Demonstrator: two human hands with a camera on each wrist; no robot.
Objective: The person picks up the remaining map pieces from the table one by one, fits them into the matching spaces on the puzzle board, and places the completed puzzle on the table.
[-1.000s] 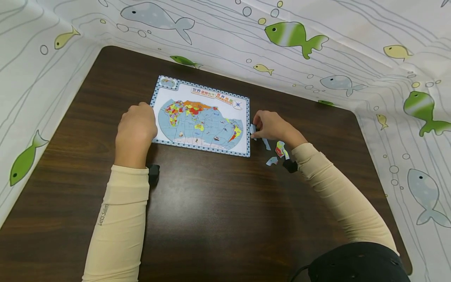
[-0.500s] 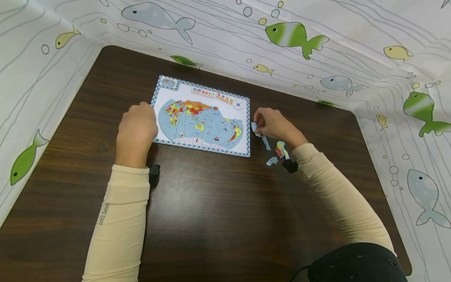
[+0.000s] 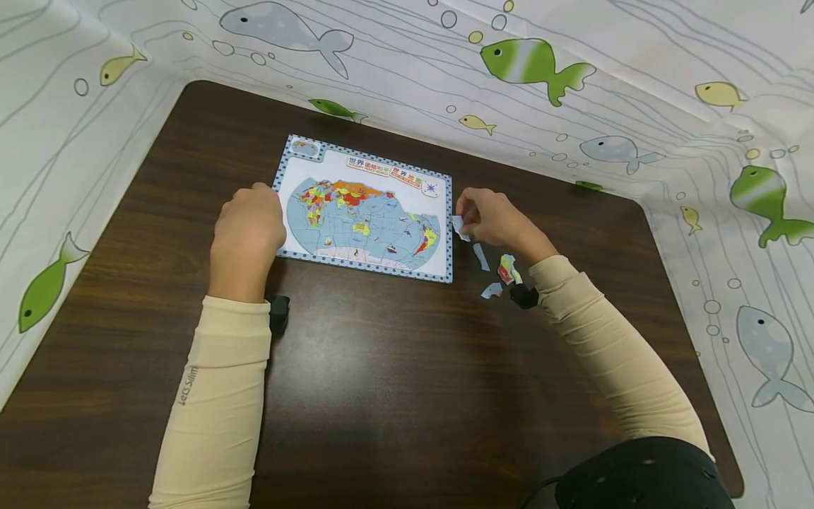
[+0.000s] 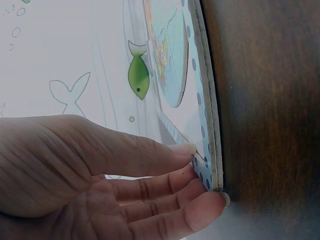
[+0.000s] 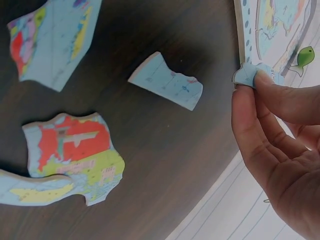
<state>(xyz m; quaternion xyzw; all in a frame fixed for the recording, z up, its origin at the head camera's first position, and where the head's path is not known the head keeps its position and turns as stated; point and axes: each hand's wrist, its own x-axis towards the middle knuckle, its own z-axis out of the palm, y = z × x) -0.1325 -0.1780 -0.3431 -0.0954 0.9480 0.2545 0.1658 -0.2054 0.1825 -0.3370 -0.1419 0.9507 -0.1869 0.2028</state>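
A world-map jigsaw board with a blue dotted border lies on the table, its upper-right map area showing white. My left hand holds the board's left side; in the left wrist view the thumb lies on the border near a corner, fingers around the edge. Beside the right border, my right hand pinches a light-blue jigsaw piece between thumb and fingertips. Close by lie a blue strip-shaped piece, a red-and-yellow piece and a small blue piece.
The dark wooden table is bordered by a white cloth printed with fish, standing at the back and sides. A black wrist device sits close to the loose pieces. A black object shows at the lower right.
My right hand has shifted slightly away from me with the blue piece, which has tilted and moved apart from the strip-shaped piece. The left hand stays at the board's edge.
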